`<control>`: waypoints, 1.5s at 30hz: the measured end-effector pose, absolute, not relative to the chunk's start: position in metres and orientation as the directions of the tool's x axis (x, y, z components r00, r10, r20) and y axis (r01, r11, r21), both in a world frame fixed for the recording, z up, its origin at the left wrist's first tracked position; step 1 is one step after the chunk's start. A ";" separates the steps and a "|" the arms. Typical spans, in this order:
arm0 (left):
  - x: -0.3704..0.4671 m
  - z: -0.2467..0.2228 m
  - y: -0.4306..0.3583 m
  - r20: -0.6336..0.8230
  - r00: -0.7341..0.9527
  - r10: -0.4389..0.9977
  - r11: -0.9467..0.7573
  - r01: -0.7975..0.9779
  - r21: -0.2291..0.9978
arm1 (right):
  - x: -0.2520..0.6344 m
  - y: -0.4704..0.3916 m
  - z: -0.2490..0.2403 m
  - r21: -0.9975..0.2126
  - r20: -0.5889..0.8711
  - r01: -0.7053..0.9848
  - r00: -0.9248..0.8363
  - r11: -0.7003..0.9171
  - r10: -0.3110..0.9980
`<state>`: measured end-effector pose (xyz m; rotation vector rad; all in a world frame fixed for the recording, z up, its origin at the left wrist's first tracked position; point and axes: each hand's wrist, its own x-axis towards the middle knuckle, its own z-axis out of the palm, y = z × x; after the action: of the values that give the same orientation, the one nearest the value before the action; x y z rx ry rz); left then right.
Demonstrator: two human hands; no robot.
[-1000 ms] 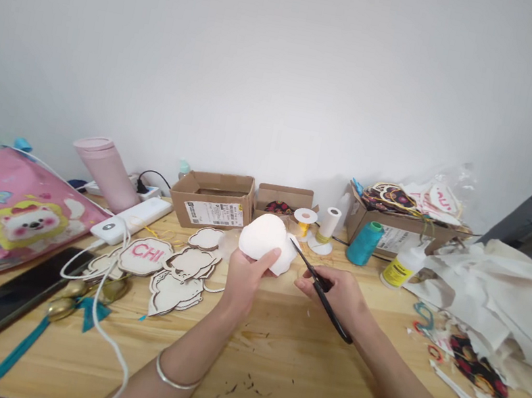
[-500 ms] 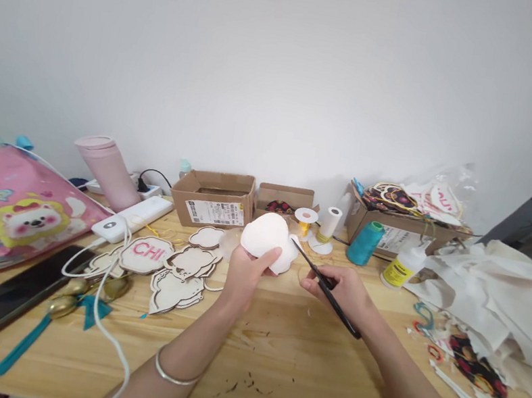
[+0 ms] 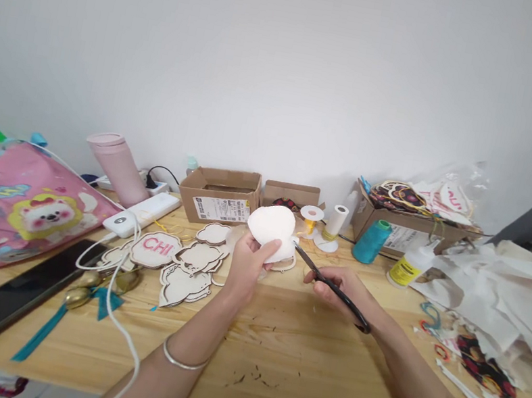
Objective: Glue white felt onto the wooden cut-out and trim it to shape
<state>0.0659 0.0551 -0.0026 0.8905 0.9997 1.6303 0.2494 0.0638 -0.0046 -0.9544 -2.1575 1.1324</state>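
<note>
My left hand [image 3: 251,261] pinches a white, cloud-shaped piece [image 3: 271,222] between thumb and fingers, held up off the table; its material is hard to tell. My right hand [image 3: 343,291] is wrapped round black scissors [image 3: 333,288], whose tip points at the piece's lower right edge. Whether the tip touches the edge I cannot tell. A second scalloped edge shows below the white piece. Left of my left hand lie several cloud-shaped wooden cutouts [image 3: 199,257] and a patch with pink "CHI" lettering [image 3: 156,246].
Cardboard boxes [image 3: 218,194] line the wall with spools, a teal thread cone [image 3: 372,240] and a glue bottle [image 3: 411,264]. White fabric [image 3: 502,289] and scraps [image 3: 484,364] lie right. A phone [image 3: 17,292], power bank [image 3: 143,213], cable and pink bag [image 3: 38,207] are left.
The whole view has shifted slightly. The white piece has tilted and turned in my left hand, and the scissors have turned a little in my right hand. Both hands keep their hold.
</note>
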 end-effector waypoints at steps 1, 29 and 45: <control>0.066 -0.002 0.055 0.095 -0.245 0.965 -0.181 -0.356 0.917 | 0.249 0.064 -0.006 -0.844 0.111 0.360 -0.607 0.397 0.787; 0.068 0.000 0.055 0.158 -0.219 0.963 -0.215 -0.267 0.939 | 0.252 0.068 -0.012 -0.253 0.504 0.743 -0.446 0.620 0.740; 0.066 0.000 0.055 0.167 -0.178 0.970 -0.214 -0.287 0.934 | 0.254 0.070 -0.012 -0.364 0.489 0.644 -0.483 0.673 0.726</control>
<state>0.0658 0.0550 -0.0003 1.0344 0.9815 1.5936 0.2535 0.0701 -0.0123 -1.0507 -2.2620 0.1722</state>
